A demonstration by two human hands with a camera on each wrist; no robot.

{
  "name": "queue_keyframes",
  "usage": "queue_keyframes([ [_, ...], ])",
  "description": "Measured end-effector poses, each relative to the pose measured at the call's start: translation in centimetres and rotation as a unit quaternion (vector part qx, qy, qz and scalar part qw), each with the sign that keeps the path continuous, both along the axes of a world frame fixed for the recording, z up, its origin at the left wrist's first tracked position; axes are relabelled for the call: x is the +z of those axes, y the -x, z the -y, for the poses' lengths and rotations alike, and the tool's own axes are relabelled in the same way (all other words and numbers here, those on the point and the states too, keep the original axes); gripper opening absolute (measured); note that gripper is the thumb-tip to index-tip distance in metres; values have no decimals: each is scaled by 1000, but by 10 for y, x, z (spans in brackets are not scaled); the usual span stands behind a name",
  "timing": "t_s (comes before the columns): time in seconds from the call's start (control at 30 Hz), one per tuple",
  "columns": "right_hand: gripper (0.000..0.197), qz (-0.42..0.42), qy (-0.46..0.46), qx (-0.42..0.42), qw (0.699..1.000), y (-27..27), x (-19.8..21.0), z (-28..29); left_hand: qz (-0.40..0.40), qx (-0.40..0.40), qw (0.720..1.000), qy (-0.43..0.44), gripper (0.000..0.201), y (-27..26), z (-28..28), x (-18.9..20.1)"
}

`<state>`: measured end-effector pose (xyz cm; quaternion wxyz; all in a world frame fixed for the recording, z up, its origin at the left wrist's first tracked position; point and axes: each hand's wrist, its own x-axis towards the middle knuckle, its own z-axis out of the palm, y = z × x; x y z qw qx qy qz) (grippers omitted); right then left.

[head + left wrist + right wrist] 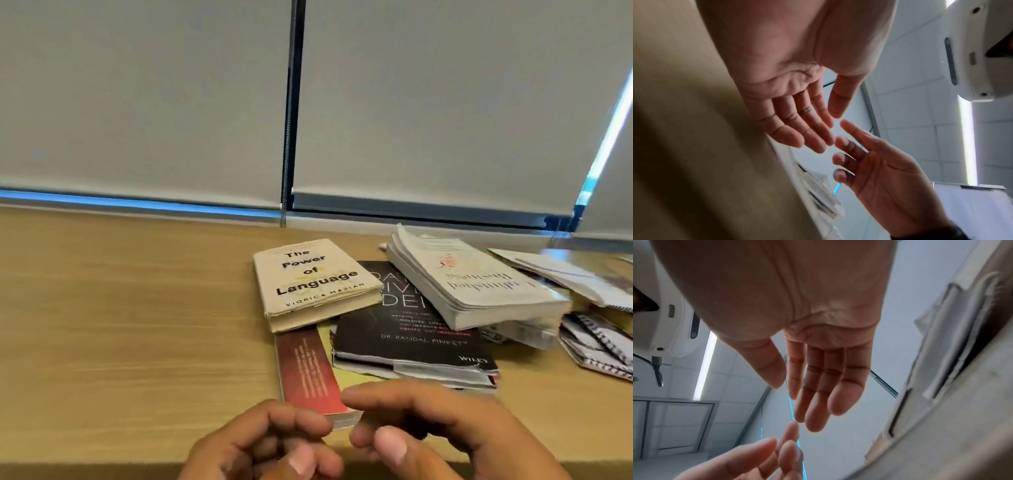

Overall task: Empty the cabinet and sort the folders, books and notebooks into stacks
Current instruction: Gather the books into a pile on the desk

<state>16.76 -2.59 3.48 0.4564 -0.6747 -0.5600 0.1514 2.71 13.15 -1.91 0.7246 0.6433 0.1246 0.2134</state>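
- Both hands empty, fingers loose & relaxed: left hand (270,442) and right hand (431,428) hover close together above the near edge of the wooden desk (137,325), fingertips nearly meeting, gripping nothing.
- Books sit just beyond the fingertips in a messy overlapping heap, not sorted stacks. Cabinet not in view.
- Red book (310,373) lies right ahead of the left hand, its near corner close to the desk edge. Risk: a careless brush could nudge it off.
- Cream book (317,281) farther ahead rests partly on the red one & partly on the black book (411,339). Pulling the red one out from under prob tips or slides it.
- White paperback (469,277), beyond the right hand & to its right, leans tilted across the black book w/ curled pages. Lifting the black one first could send it sliding onto the spiral notebooks (599,346) at far right.
- Loose papers (555,270) next to those notebooks, well right of the right hand: easy to scatter or mix into the wrong stack.
- Safest guess: take top items first, one at a time, w/ both hands.
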Motion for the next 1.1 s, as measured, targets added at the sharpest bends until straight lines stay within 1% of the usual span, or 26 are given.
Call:
queue_keyframes([
  [0.03, 47, -2, 4, 4, 1000, -1, 12, -4, -1, -7, 1000, 4, 72, -4, 1, 11],
  [0.07, 37, -10, 17, 8, 1000, -3, 26, -8, -3, -6, 1000, 6, 67, -8, -2, 20],
  [0.1, 26, -30, 27, 7, 999, -10, 39, -11, -15, -6, 1000, 9, 59, -13, -4, 31],
  [0.13, 23, -50, 36, 0, 998, -16, 47, -14, -34, -6, 999, 9, 48, -18, -5, 41],
  [0.2, 33, -95, 67, -11, 993, -24, 61, -13, -72, -3, 997, 21, 32, -30, -6, 59],
  [0.23, 34, -108, 81, -15, 991, -26, 66, -11, -91, 1, 995, 28, 26, -36, -6, 64],
  [0.3, 32, -135, 100, -20, 986, -29, 76, -6, -144, 7, 989, 27, 19, -47, -2, 79],
  [0.37, 27, -165, 104, -48, 980, -32, 84, 4, -188, -7, 982, 16, 10, -56, 6, 94],
  [0.43, 24, -194, 116, -90, 970, -40, 90, 17, -233, -15, 972, -12, 14, -66, 11, 103],
  [0.47, 22, -200, 126, -108, 966, -46, 90, 23, -253, -3, 967, -27, 15, -69, 11, 103],
  [0.53, 18, -173, 154, -152, 961, -59, 82, 40, -291, 36, 954, -57, 17, -71, 8, 98],
  [0.6, 16, -159, 174, -211, 949, -77, 70, 58, -318, 86, 939, -95, 20, -67, 2, 94],
  [0.67, 18, -161, 208, -255, 931, -93, 57, 71, -336, 137, 925, -115, 20, -60, -3, 95],
  [0.7, 23, -160, 228, -266, 923, -98, 51, 74, -341, 160, 919, -116, 18, -55, -7, 96],
  [0.77, 39, -163, 264, -275, 910, -107, 41, 73, -361, 192, 907, -105, 17, -48, -14, 94],
  [0.83, 54, -175, 289, -270, 902, -108, 35, 61, -382, 186, 902, -70, 26, -47, -24, 85],
  [0.87, 56, -193, 286, -261, 902, -107, 32, 52, -384, 176, 906, -40, 29, -48, -28, 81],
  [0.9, 53, -219, 267, -252, 904, -106, 30, 43, -383, 166, 908, -15, 31, -50, -30, 76],
  [0.93, 44, -246, 244, -241, 907, -106, 27, 34, -379, 161, 911, 0, 31, -53, -33, 73],
  [0.97, 34, -263, 224, -238, 908, -106, 25, 26, -374, 158, 914, 7, 32, -56, -33, 71],
  [1.0, 29, -271, 209, -249, 906, -106, 25, 19, -369, 156, 916, 16, 32, -58, -35, 70],
  [1.1, 27, -318, 185, -297, 881, -108, 28, 7, -367, 155, 917, 32, 33, -62, -44, 69],
])
